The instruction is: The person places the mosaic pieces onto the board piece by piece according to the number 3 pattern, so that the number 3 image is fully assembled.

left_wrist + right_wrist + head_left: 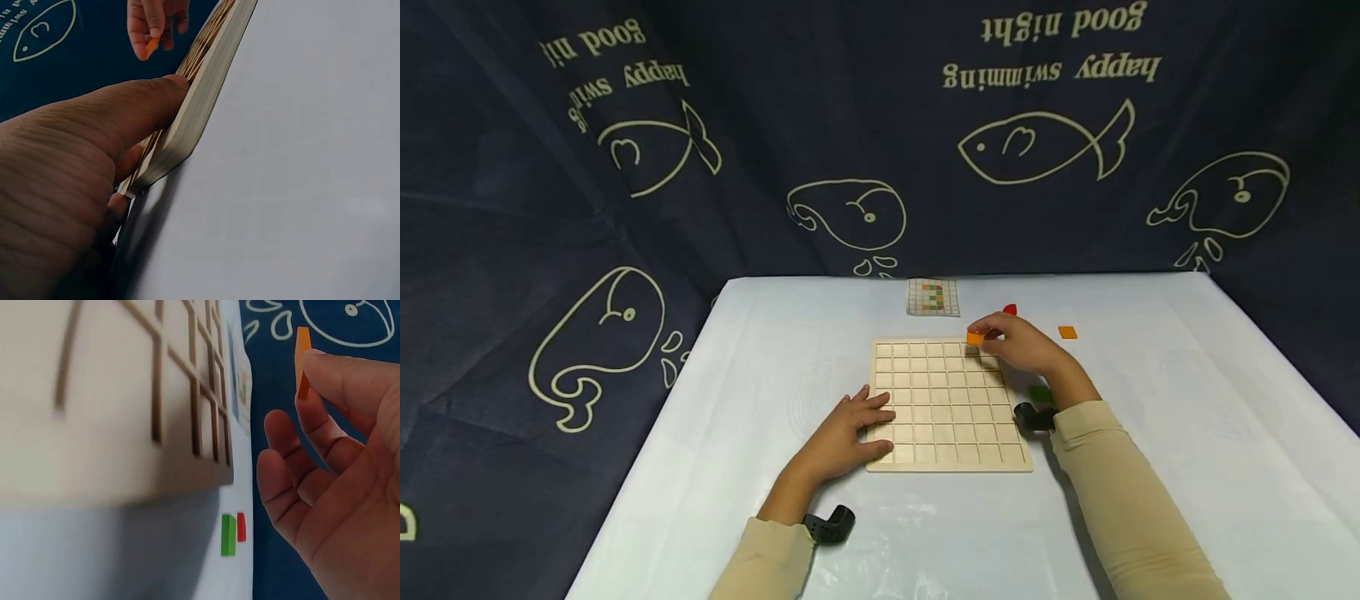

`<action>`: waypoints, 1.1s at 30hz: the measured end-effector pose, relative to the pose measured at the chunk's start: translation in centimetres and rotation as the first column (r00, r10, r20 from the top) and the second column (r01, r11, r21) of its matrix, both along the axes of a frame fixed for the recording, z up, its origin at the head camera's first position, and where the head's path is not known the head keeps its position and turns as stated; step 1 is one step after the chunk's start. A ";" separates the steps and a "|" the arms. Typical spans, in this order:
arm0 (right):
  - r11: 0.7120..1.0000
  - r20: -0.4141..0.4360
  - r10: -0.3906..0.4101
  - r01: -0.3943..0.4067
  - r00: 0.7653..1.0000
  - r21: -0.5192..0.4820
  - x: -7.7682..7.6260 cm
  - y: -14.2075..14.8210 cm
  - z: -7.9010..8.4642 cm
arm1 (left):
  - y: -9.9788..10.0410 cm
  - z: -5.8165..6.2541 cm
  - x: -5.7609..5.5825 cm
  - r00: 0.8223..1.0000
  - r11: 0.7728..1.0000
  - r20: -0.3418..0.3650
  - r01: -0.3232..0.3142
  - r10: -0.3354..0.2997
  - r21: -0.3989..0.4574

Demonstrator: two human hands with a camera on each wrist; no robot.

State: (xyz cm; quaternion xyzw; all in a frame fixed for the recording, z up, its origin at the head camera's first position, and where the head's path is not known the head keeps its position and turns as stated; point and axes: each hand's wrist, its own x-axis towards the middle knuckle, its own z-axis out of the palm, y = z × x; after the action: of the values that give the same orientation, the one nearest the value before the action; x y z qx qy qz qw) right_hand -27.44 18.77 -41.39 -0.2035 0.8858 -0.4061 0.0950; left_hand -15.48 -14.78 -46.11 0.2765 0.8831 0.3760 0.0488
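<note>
My right hand (1018, 343) pinches an orange tile (975, 338) between thumb and index finger, over the far right part of a wooden grid board (947, 467). In the right wrist view the orange tile (302, 359) stands edge-on to the camera, and the other fingers are loosely bent. My left hand (850, 433) rests on the board's left edge with fingers spread. The left wrist view shows its thumb (144, 106) lying over the rim of the board (203, 103).
A green tile (1041, 393) lies right of the board, partly covered by the right wrist. Farther back are a red piece (1011, 309) and another orange tile (1067, 332). A card with a coloured grid pattern (933, 297) lies beyond the board on the white table (760, 350).
</note>
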 end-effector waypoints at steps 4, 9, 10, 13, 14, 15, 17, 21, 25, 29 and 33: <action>0.999 0.013 0.023 -0.023 1.000 -0.023 0.2 -0.8 -0.1 | 0.0 0.0 0.0 1.000 1.000 -0.003 0.002 -0.002 0.008; 0.998 0.007 0.054 -0.054 0.998 -0.026 0.4 -1.9 -0.4 | 0.0 0.1 0.0 1.000 1.000 -0.010 -0.002 0.002 -0.004; 0.997 0.007 0.067 -0.066 0.998 -0.031 0.8 -2.3 0.0 | 0.0 0.1 0.0 1.000 1.000 -0.010 -0.002 0.002 -0.005; 0.995 0.004 0.095 -0.095 0.995 -0.043 0.8 -3.0 -0.2 | 0.0 0.1 0.0 1.000 1.000 -0.005 -0.004 0.004 -0.007; 0.994 0.006 0.099 -0.099 0.995 -0.044 0.8 -3.3 -0.2 | 0.0 0.1 0.1 1.000 1.000 -0.002 -0.005 0.005 -0.010; 0.994 0.008 0.103 -0.102 0.995 -0.048 0.7 -3.6 -0.3 | 0.0 0.1 0.1 1.000 1.000 -0.001 -0.005 0.005 -0.009; 0.994 0.014 0.099 -0.098 0.995 -0.046 0.3 -3.9 -0.9 | -0.1 0.1 0.1 1.000 1.000 0.004 -0.006 0.006 -0.013; 0.995 0.006 0.096 -0.096 0.995 -0.029 0.2 -5.0 -1.0 | -0.1 0.1 0.1 1.000 1.000 0.001 -0.004 0.004 -0.012; 0.994 0.007 0.105 -0.105 0.994 -0.022 0.1 -5.9 -1.0 | -0.1 0.0 0.0 1.000 1.000 -0.008 -0.002 0.002 -0.016; 0.995 0.028 0.099 -0.099 0.995 -0.026 0.0 -6.7 -1.0 | -0.1 -0.1 -0.1 1.000 1.000 -0.010 -0.004 0.004 -0.017; 0.994 0.035 0.107 -0.106 0.994 -0.028 -0.1 -7.3 -1.2 | -0.1 -0.2 -0.2 1.000 1.000 -0.010 -0.004 0.004 -0.019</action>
State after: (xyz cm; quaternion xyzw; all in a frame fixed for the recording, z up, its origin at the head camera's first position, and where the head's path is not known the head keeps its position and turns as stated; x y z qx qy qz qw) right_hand -27.57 11.43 -42.55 -0.2443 0.8663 -0.4158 0.1300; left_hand -15.65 -14.86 -46.27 0.2762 0.8875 0.3661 0.0461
